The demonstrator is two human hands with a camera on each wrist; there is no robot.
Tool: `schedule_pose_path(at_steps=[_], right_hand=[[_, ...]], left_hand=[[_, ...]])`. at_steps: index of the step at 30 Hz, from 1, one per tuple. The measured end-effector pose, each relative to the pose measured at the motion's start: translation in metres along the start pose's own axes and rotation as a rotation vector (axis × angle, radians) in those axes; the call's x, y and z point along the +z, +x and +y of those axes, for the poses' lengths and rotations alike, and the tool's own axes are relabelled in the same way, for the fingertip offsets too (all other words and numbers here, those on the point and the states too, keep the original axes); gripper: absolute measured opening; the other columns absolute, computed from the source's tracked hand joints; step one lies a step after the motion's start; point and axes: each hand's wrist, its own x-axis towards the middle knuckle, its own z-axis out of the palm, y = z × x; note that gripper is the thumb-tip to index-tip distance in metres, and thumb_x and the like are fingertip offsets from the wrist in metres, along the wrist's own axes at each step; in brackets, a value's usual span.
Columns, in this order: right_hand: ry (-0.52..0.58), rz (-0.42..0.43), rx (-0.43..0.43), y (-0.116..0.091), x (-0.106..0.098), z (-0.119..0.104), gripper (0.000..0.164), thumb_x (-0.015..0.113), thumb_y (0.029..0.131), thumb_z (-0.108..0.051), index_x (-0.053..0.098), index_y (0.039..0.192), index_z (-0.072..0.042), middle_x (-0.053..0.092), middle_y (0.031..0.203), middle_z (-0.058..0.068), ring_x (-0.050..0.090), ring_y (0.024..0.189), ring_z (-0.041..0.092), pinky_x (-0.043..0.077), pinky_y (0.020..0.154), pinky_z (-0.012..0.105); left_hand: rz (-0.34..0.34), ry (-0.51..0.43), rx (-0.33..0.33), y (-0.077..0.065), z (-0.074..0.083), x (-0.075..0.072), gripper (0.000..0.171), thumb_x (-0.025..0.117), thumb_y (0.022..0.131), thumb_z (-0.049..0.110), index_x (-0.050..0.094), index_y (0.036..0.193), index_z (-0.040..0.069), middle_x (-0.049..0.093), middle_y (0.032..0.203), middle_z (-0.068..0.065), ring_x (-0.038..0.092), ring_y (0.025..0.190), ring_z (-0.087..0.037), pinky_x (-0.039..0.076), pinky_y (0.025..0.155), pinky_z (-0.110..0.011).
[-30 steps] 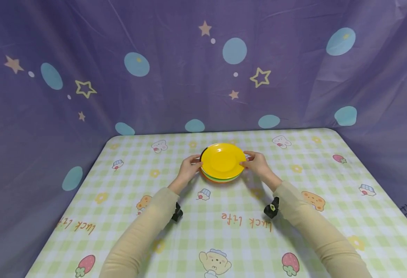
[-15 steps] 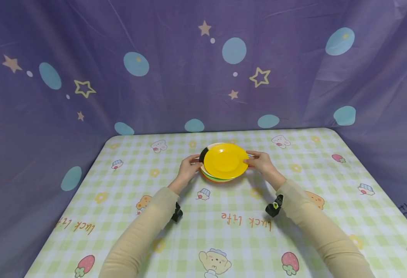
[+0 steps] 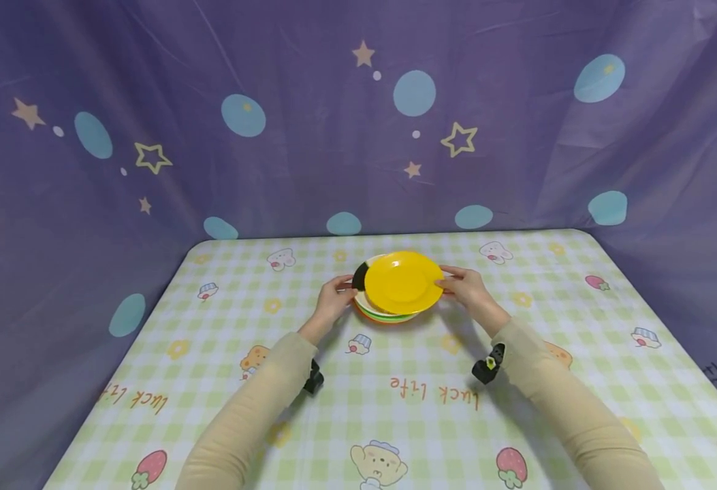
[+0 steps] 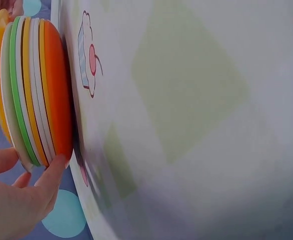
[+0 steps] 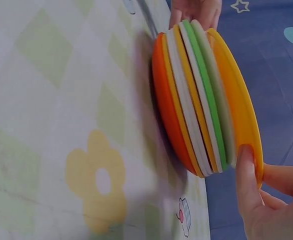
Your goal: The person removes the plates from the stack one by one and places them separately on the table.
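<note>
A yellow plate [image 3: 404, 282] lies tilted and shifted to the right over a stack of several plates. My right hand [image 3: 467, 291] pinches its right rim between thumb and fingers. Below it, a white plate [image 3: 367, 301] with a black patch shows at the left. My left hand [image 3: 331, 299] grips the stack's left edge, the thumb on the white plate's rim and a finger by the bottom. In the left wrist view, green, white, yellow and orange rims line up, with an orange plate [image 4: 56, 95] lowest. Whether the stack touches the table cannot be told.
A green-and-white checked tablecloth [image 3: 358, 415] with cartoon prints covers the table. Behind it hangs a purple curtain [image 3: 309, 170] with stars and blue ovals. Black wrist cameras are strapped under both sleeves.
My right hand has moved right with the yellow plate, sliding it off centre and uncovering more of the white plate and its black patch. The left hand has stayed on the stack.
</note>
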Motion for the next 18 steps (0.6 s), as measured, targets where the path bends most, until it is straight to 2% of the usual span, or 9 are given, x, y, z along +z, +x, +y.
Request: schedule_pose_path(at_steps=[7,13,18], right_hand=[[0.068,-0.016,0.0,-0.006,-0.007,-0.008,0.053,0.055,0.084,-0.002,0.034,0.134,0.001,0.063,0.073,-0.005,0.06,0.061,0.006,0.053,0.068,0.023],[0.158,-0.031,0.013,-0.014,-0.02,-0.014,0.057,0.054,0.084,0.001,0.029,0.135,0.002,0.064,0.071,-0.003,0.062,0.06,0.008,0.054,0.065,0.022],[0.16,-0.028,0.041,-0.016,-0.033,-0.015,0.059,0.054,0.085,-0.001,0.027,0.137,-0.001,0.064,0.073,-0.005,0.062,0.062,0.007,0.053,0.065,0.02]], left_hand=[[0.013,-0.012,0.0,-0.001,0.001,-0.002,0.038,0.053,0.085,0.001,0.05,0.123,0.001,0.052,0.113,-0.021,0.056,0.097,-0.029,0.051,0.08,-0.03],[0.011,-0.048,0.001,-0.001,-0.001,0.001,0.039,0.053,0.083,-0.002,0.05,0.122,0.0,0.053,0.113,-0.021,0.054,0.1,-0.029,0.051,0.08,-0.029],[0.019,-0.055,0.006,-0.001,-0.001,0.001,0.04,0.053,0.082,-0.004,0.049,0.122,-0.001,0.052,0.113,-0.023,0.055,0.099,-0.03,0.051,0.08,-0.029]])
